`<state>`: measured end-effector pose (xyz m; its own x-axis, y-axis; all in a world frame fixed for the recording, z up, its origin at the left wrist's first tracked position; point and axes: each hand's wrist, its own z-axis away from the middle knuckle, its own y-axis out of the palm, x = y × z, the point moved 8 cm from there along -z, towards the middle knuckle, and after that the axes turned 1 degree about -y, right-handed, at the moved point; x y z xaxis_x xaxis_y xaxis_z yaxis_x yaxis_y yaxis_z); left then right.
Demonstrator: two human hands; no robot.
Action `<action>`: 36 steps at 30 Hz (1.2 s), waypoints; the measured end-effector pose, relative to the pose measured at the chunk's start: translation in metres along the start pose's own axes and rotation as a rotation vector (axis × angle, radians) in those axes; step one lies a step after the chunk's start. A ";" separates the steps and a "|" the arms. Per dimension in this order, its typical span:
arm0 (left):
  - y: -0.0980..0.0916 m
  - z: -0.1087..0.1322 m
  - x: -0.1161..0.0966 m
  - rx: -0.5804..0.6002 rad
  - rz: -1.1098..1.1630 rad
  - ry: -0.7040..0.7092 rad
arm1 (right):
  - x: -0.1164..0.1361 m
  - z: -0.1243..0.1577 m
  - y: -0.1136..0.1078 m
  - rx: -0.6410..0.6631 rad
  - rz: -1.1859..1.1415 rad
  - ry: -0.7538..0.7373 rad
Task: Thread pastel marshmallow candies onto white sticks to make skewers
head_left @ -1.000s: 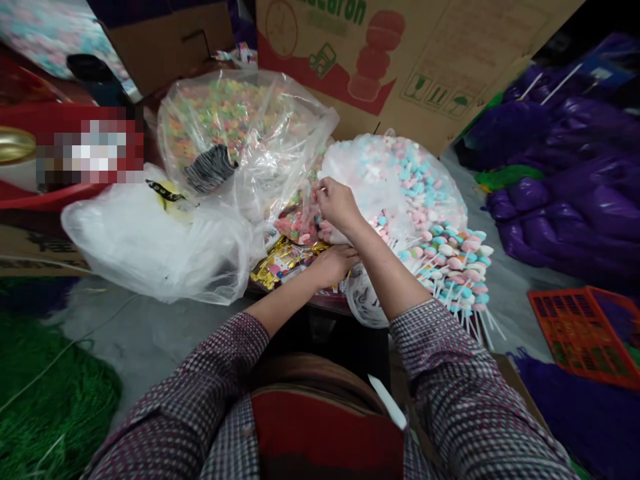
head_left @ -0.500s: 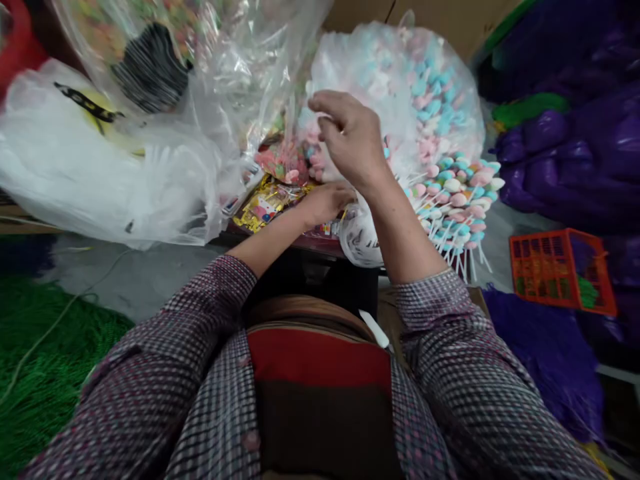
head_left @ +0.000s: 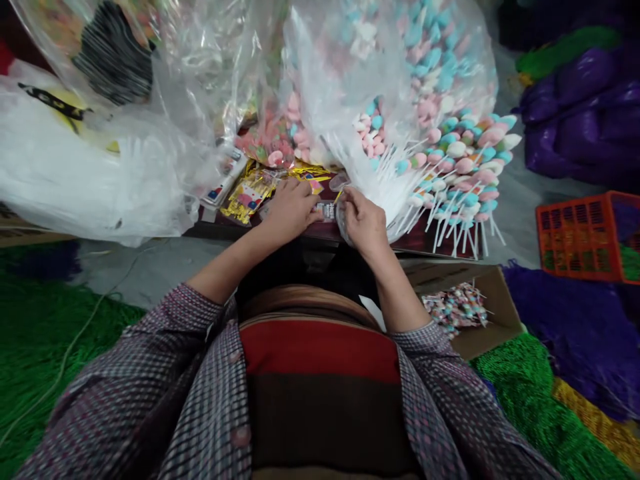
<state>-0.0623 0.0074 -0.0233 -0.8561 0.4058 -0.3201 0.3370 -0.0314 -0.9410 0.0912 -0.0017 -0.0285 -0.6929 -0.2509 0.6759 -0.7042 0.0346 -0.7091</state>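
Note:
My left hand rests low over the table, thumb apart from its loosely bent fingers, touching a small printed packet. At the table's front my right hand is closed in a pinch. A thin gold strip shows at its fingertips. Beside and below that hand lies a clear plastic bag, partly covered by it. Left of my left hand are gold packets with a printed picture. White sticks fan out to the right of my right hand.
Skewered pastel candies lie at the right of the table. Large clear bags of candies stand behind. White plastic bags cover the left side. A cardboard box holds small candy sticks, near an orange crate.
My right hand has come down from above the candy bag to the table's front, its fingers now pinched. My left hand has shifted slightly left. The camera view has moved too.

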 end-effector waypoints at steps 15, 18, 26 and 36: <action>-0.017 -0.007 0.004 -0.240 0.470 0.098 | 0.008 -0.002 -0.014 -0.003 -0.623 0.207; -0.018 -0.007 -0.003 -0.230 0.535 0.072 | 0.005 -0.004 -0.020 -0.131 -0.675 0.259; -0.011 0.007 0.005 0.108 1.344 -0.214 | -0.005 0.009 -0.038 -0.283 -0.621 0.269; 0.005 0.018 -0.033 -0.217 1.387 -0.198 | 0.009 0.031 -0.014 -0.206 -0.713 0.268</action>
<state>-0.0391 -0.0226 -0.0197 0.1798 0.0290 -0.9833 0.9738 -0.1465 0.1738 0.0994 -0.0347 -0.0186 -0.0591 -0.0392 0.9975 -0.9890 0.1382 -0.0531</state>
